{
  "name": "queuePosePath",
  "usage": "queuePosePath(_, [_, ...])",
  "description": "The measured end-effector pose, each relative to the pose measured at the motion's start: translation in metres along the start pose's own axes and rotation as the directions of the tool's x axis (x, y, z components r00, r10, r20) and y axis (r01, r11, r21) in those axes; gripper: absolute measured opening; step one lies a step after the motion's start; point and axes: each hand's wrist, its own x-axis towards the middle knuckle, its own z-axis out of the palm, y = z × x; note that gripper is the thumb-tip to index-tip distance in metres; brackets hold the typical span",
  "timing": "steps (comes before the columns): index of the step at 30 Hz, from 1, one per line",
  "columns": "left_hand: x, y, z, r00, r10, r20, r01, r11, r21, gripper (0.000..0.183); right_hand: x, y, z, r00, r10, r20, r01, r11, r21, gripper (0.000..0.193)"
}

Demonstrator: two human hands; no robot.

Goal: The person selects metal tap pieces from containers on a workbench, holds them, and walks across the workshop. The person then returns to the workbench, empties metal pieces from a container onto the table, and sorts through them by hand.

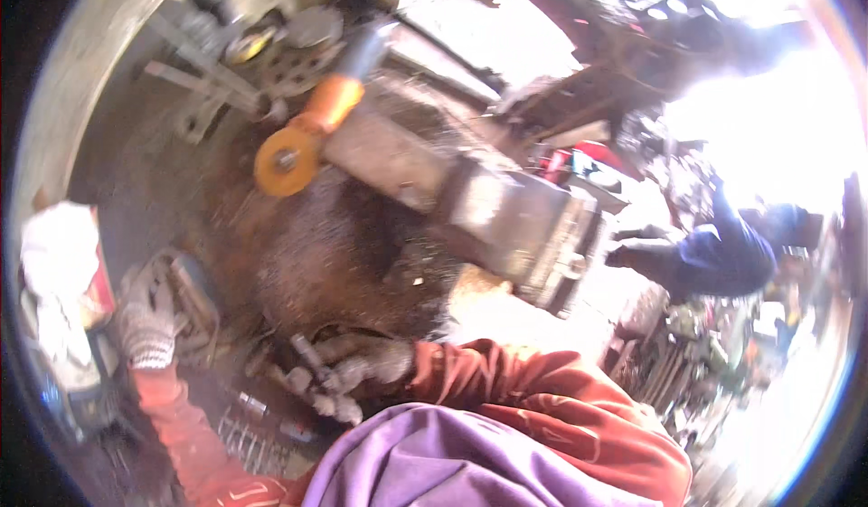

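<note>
My left hand, in a pale knitted glove, reaches out at the far left with its fingers stretched. It is beside a dark, box-like metal piece; blur hides whether they touch. My right hand, also gloved, is bent low in front of me with its fingers curled around a short grey metal piece. The exact kind of that piece is unclear. Further forward, an angle grinder with an orange and grey body rests at the end of a heavy metal beam, its yellow-orange disc facing up.
A vise-like metal block sits on the beam's right end. Another person's blue sleeve shows at the right, near piled scrap. White cloth or bags lie at the left edge. Metal plates and bars lie far left.
</note>
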Motion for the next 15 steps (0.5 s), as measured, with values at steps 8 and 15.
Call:
queuePosePath(8, [0.037, -0.032, 0.037, 0.944, -0.199, 0.263, 0.326, 0.67, -0.667, 0.04, 0.003, 0.025, -0.018, 0.944, -0.317, -0.093, 0.287, 0.927, -0.241, 0.035])
queuePosePath(15, [-0.037, -0.071, 0.005, 0.985, -0.013, -0.174, -0.118, 0.684, -0.72, 0.029, -0.003, 0.026, 0.025, 0.964, -0.236, -0.122, 0.245, 0.968, 0.059, 0.033])
